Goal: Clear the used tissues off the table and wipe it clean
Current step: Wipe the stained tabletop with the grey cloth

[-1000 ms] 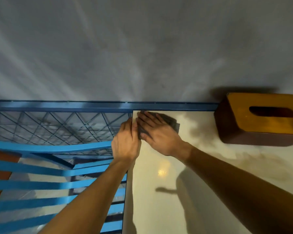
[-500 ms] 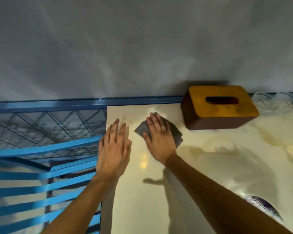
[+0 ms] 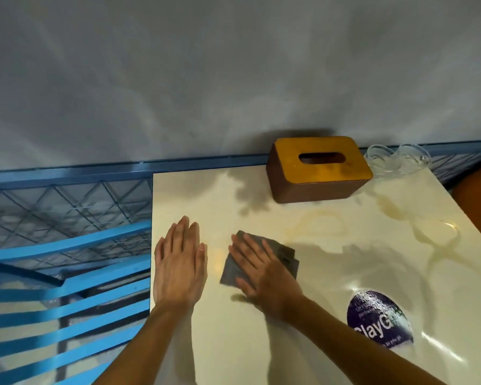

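Head view, clock bearings on the tabletop, 12 = wall side.

- Table (image 3: 233, 343): glossy cream top, far edge against a grey wall (image 3: 206, 79).
- Right hand (image 3: 264, 273): palm down, fingers straight and slightly spread, pressing flat on a folded grey cloth (image 3: 288, 255). No curl round it. Cloth lies on the table just left of centre, corners showing at 10 and 2 of the hand.
- Left hand (image 3: 179, 262): palm down, fingers straight and held together, at 9 o'clock by the table's left edge. Near the cloth, not touching it. Can't tell whether it touches the top or hovers.
- Tissue box (image 3: 320, 168): dark wood sides, amber lid with oval slot, at 12 o'clock, near the wall.
- Clear glassware (image 3: 397, 159): at 1 o'clock, just right of the box. Shape unclear.
- Stains (image 3: 317, 226): yellowish ring marks from centre out to 2–3 o'clock.
- Sticker (image 3: 379, 319): round, purple, at 4 o'clock. White lettering reads "ClayG", rest lost in glare. Small lines above and below too blurred to read.
- Blue metal frame (image 3: 67, 245): slats and wire grid, off the table's 9 o'clock side.
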A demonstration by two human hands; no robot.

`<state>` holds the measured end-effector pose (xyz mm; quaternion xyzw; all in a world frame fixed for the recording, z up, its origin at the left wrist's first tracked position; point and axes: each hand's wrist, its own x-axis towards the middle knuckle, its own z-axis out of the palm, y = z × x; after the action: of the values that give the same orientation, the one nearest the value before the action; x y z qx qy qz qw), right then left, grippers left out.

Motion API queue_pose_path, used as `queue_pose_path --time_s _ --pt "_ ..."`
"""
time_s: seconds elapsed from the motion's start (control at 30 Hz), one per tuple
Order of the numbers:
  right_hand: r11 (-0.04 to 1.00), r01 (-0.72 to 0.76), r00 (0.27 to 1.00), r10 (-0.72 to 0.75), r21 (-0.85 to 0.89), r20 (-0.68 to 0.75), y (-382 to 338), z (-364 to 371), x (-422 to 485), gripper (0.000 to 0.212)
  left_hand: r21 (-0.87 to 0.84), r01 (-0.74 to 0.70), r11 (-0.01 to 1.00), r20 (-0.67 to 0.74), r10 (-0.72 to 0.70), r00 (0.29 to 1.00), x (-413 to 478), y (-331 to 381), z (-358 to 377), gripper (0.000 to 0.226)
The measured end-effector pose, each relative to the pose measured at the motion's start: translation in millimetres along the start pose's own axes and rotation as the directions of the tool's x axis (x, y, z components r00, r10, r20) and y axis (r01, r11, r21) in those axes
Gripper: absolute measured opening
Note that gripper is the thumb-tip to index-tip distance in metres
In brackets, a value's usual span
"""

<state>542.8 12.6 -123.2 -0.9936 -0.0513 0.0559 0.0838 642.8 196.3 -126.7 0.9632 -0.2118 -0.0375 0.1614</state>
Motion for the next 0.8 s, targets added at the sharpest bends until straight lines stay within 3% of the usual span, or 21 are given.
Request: queue_pose_path --time_s 0.07,0.23,0.3,0.4,0.47,0.53,0.6,0.67,0.7,0.8 --pt "0.999 -0.005 1.000 0.006 -0.032 0.005 19 -4 -6 0.060 -0.018 0.004 1.000 -0.001 -0.004 1.000 0 0 -3 0.061" --pt "0.918 -0.389 0.913 0.395 0.076 -0.101 22 -8 18 0.060 -0.018 0.010 1.000 -0.016 -0.010 1.000 3 4 -4 0.061" --pt "0.949 -0.310 0.946 0.314 0.062 -0.075 12 -1 8 0.060 -0.019 0.010 1.000 -0.017 -0.010 1.000 0 4 -4 0.062" --pt "0.999 0.023 1.000 -0.022 0.042 -0.008 20 -2 -20 0.058 -0.016 0.005 1.000 -0.022 -0.005 1.000 0 2 -5 0.062" --pt "0.999 0.043 0.999 -0.043 0.028 -0.004 35 -2 -23 0.057 -0.013 0.000 1.000 -0.020 -0.001 1.000 1 3 -4 0.062" --pt "0.989 -0.137 0.986 0.142 0.060 -0.090 38 -4 -8 0.058 -0.001 -0.002 1.000 -0.023 0.002 1.000 1 3 -4 0.062" --pt "0.916 -0.392 0.910 0.400 0.087 -0.111 29 -7 16 0.059 0.000 0.004 1.000 -0.020 -0.004 1.000 2 4 -3 0.062" --pt "0.877 -0.474 0.875 0.479 0.075 -0.064 13 -5 32 0.059 -0.004 0.009 1.000 -0.019 -0.009 1.000 2 5 -3 0.061" --pt "0.903 -0.426 0.903 0.428 0.054 -0.041 4 -2 33 0.059 -0.003 0.010 1.000 -0.016 -0.010 1.000 2 5 -3 0.061" --pt "0.999 -0.048 0.999 0.047 -0.007 -0.027 -3 8 5 0.057 0.001 0.002 1.000 -0.005 -0.002 1.000 1 4 -4 0.062"
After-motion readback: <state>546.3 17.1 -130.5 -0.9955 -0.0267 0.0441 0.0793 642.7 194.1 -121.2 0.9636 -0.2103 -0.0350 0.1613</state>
